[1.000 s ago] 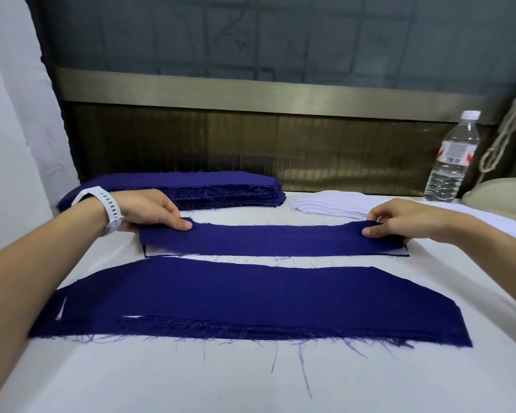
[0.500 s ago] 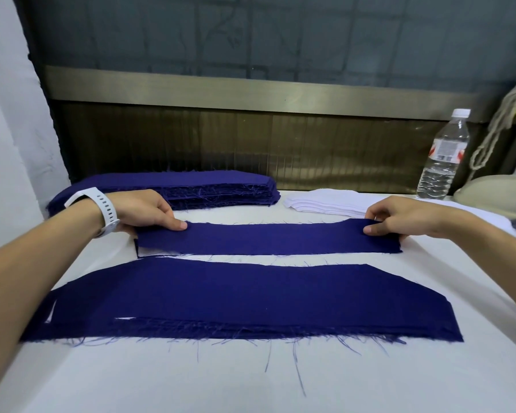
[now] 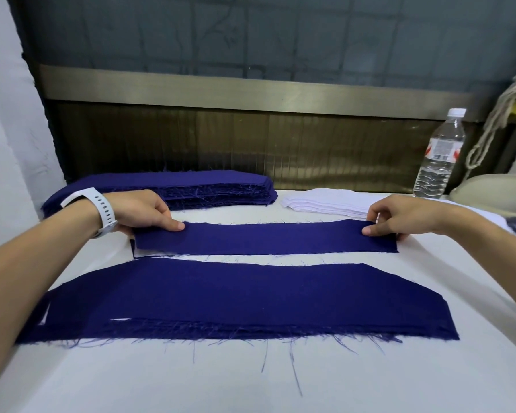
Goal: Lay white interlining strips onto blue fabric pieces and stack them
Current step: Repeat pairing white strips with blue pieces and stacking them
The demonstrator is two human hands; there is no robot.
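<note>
**Strip of narrow dark-blue fabric (image 3: 265,236) pinched at both ends**

Head view: the strip lies flat on the white tabletop (image 3: 251,380). The left grip (image 3: 140,211) is clamped on its left end, and the right grip (image 3: 399,214) on its right end. Just in front of the strip lies a wide dark-blue fabric pile (image 3: 236,296). Behind it sit a thick stack of blue pieces (image 3: 209,186) and a stack of white interlining strips (image 3: 325,201).

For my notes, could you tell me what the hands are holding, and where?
Both hold the narrow blue strip: the left hand pinches its left end, the right hand its right end.
</note>
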